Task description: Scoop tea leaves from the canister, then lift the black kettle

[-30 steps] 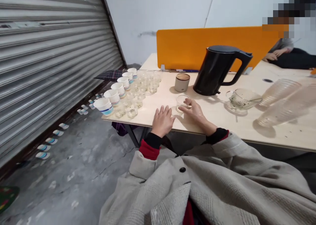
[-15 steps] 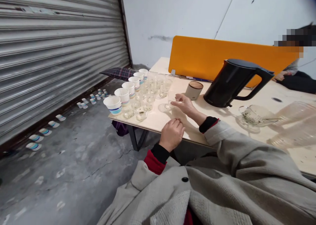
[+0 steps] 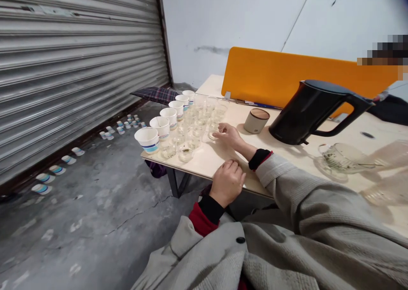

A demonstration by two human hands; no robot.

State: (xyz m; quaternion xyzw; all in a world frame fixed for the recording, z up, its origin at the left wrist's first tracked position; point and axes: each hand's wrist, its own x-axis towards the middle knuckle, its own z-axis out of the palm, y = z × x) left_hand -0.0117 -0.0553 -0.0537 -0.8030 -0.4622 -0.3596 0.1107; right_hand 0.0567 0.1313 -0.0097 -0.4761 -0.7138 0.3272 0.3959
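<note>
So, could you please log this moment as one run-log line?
right hand: holds small glass beside glass rows | left hand: curled, at table edge | kettle: upright, untouched

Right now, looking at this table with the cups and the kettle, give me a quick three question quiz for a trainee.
1. True or false: the right hand reaches the small glass at the end of the group of clear glasses.
2. Multiple choice: the black kettle stands A) on the floor, B) on the table in front of the orange divider, C) in the left hand.
3. What sits along the table's left edge?

Key:
1. True.
2. B.
3. A row of white paper cups with blue bands.
</note>
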